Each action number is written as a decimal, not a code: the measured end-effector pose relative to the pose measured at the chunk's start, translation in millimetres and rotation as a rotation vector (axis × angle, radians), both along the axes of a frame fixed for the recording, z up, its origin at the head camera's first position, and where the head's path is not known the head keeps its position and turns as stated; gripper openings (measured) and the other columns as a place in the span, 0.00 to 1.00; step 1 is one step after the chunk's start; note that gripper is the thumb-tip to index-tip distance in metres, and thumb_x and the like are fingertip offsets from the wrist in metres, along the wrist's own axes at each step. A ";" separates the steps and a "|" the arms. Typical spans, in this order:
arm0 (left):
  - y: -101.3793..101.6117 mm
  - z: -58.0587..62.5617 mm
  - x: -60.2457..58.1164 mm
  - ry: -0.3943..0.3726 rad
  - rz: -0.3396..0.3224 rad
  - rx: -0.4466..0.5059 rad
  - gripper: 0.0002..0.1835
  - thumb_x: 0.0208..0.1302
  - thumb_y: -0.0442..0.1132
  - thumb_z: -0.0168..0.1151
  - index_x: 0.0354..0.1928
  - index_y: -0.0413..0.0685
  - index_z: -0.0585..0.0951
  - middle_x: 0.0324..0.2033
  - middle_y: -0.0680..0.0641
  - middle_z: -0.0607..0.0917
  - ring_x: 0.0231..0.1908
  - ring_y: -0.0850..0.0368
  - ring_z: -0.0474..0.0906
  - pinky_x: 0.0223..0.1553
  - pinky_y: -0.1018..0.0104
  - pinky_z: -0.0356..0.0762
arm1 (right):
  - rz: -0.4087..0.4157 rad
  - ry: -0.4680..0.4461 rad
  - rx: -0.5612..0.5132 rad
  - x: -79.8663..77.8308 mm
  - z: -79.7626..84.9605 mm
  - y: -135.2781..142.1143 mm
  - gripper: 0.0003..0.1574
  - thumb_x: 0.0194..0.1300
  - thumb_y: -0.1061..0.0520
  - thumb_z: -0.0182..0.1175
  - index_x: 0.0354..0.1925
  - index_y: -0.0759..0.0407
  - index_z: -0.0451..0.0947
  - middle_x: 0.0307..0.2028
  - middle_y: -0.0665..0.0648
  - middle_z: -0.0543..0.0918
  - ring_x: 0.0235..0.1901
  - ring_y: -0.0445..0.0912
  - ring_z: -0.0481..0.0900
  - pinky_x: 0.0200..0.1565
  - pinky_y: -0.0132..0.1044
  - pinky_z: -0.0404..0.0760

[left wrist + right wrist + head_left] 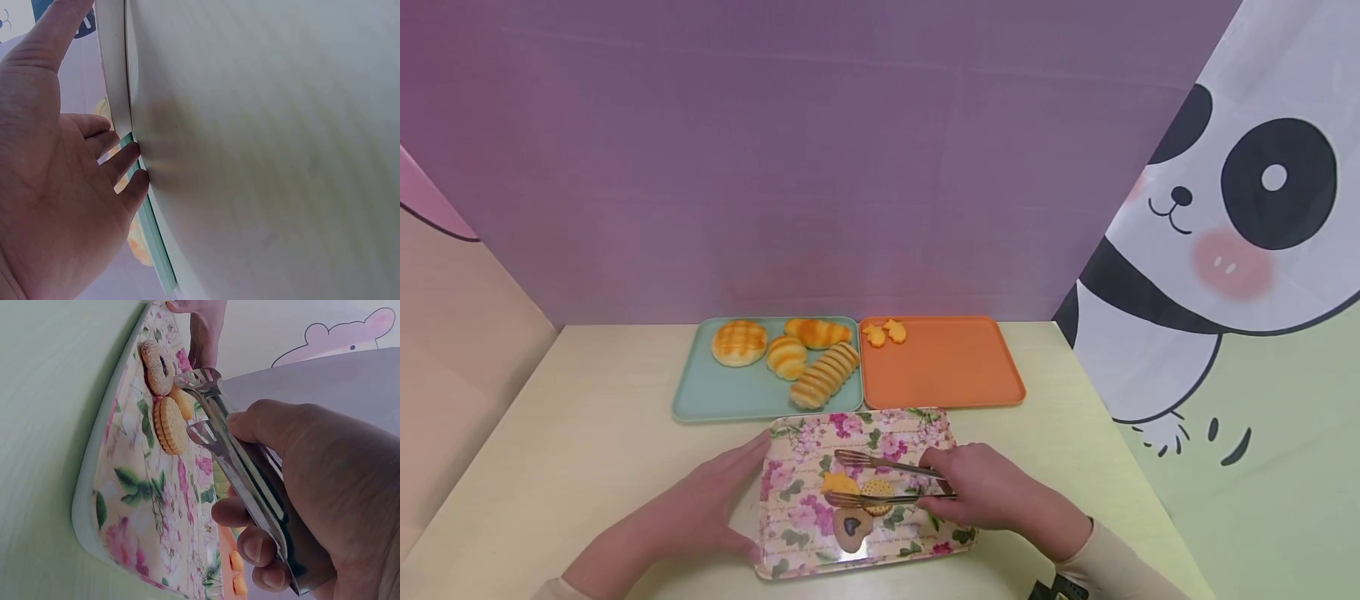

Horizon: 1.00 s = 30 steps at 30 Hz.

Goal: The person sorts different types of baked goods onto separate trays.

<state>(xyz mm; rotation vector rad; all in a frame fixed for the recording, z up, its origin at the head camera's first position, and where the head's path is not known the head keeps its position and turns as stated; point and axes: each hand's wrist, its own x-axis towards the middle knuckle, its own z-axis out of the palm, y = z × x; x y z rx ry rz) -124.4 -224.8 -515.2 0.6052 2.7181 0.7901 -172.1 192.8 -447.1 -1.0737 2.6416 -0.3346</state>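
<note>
pale table (602,425); right hand (983,489) grips tongs (889,464); lettered tray (925,537) seems unreadable

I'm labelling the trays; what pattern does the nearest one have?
The nearest tray has pink flowers and green leaves on cream, shown best in the head view.

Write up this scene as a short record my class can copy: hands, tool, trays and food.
left hand: at the left edge of the floral tray
right hand: holds metal tongs, tips apart
floral tray: heart-centred cookie, round sandwich cookie, orange-yellow piece
pale green tray: round scored bun, striped roll, elongated bread, long ridged loaf
orange tray: two small orange-yellow pieces, far left corner
</note>
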 end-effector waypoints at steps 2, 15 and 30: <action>0.0 -0.1 0.0 -0.005 0.002 0.002 0.81 0.39 0.80 0.80 0.89 0.44 0.55 0.88 0.40 0.55 0.84 0.31 0.55 0.80 0.31 0.61 | -0.003 0.003 0.006 -0.2 -0.9 0.0 0.24 0.73 0.40 0.74 0.54 0.55 0.84 0.23 0.39 0.73 0.22 0.35 0.69 0.23 0.31 0.68; 0.3 0.4 0.3 0.001 -0.004 -0.013 0.81 0.40 0.82 0.77 0.89 0.43 0.55 0.88 0.40 0.54 0.84 0.31 0.54 0.81 0.33 0.60 | 0.078 0.050 -0.014 -1.3 -4.8 2.7 0.17 0.75 0.43 0.74 0.48 0.53 0.83 0.23 0.37 0.73 0.21 0.34 0.68 0.23 0.29 0.66; 0.6 -0.3 -0.6 -0.007 0.008 -0.009 0.81 0.39 0.81 0.78 0.89 0.43 0.55 0.88 0.40 0.54 0.84 0.31 0.55 0.81 0.31 0.59 | 0.147 0.201 -0.040 -1.8 -8.2 3.4 0.15 0.76 0.45 0.73 0.48 0.53 0.83 0.26 0.39 0.80 0.21 0.33 0.67 0.24 0.25 0.67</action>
